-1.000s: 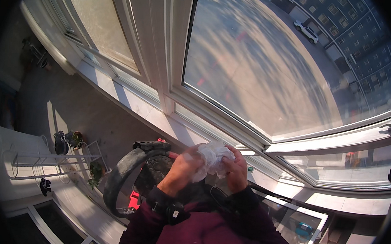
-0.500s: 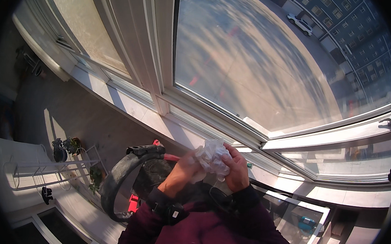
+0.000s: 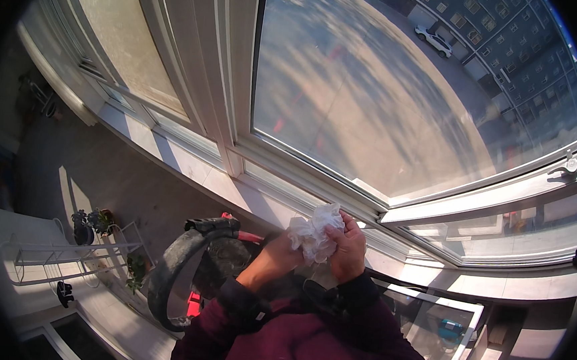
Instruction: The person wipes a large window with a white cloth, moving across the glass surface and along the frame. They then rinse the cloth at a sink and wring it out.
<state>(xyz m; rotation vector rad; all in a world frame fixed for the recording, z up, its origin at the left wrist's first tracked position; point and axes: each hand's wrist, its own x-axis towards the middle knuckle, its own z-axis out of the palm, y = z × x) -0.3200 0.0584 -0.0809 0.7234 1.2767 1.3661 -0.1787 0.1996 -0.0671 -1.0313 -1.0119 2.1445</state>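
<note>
Between my two hands, in front of my chest, is a crumpled white wad (image 3: 316, 231) of thin sheet; whether it is paper or plastic, I cannot tell. My right hand (image 3: 348, 250) is closed on its right side, with the thumb pressed across the front. My left hand (image 3: 275, 259) grips the lower left of it, and its fingertips are partly hidden and slightly blurred. Just beyond the wad runs the white sill (image 3: 260, 197) under a large window pane (image 3: 374, 99), which neither hand touches.
A black wheel-like ring (image 3: 161, 271) with red parts stands left of my arms. Farther left is a white wire rack (image 3: 62, 252) with potted plants (image 3: 84, 226). A white-framed glass panel (image 3: 419, 316) lies at lower right, near a teal object (image 3: 450, 330). The window handle (image 3: 569, 166) is far right.
The wad has turned and been reshaped between my hands, and sits slightly lower on its left. My left hand has shifted a little down. The whole view has moved slightly.
</note>
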